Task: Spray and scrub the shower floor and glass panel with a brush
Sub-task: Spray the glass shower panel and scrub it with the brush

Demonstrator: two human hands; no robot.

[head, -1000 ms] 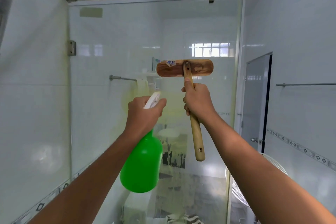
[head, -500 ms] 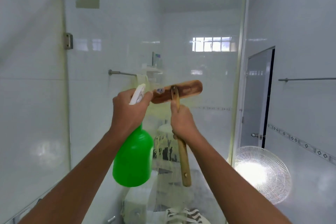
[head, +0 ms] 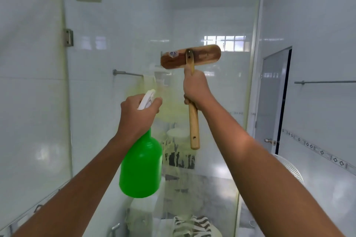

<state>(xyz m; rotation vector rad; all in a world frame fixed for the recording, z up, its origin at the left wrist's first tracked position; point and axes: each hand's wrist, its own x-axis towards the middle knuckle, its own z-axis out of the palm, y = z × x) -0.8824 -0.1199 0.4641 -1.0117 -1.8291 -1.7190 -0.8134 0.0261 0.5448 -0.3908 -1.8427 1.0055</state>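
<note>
1. At centre frame, the left hand (head: 139,113) grips the green spray bottle (head: 141,167) by its white trigger head.
2. Just right, the right hand (head: 195,87) clasps the wooden brush (head: 190,56) handle.
3. Behind both, upper centre, the brush head meets the glass panel (head: 119,31).

The person's two arms are bare from the bottom edge up to the left hand (head: 137,115) and right hand (head: 196,88). No sleeves, gloves, rings or watches show.
</note>
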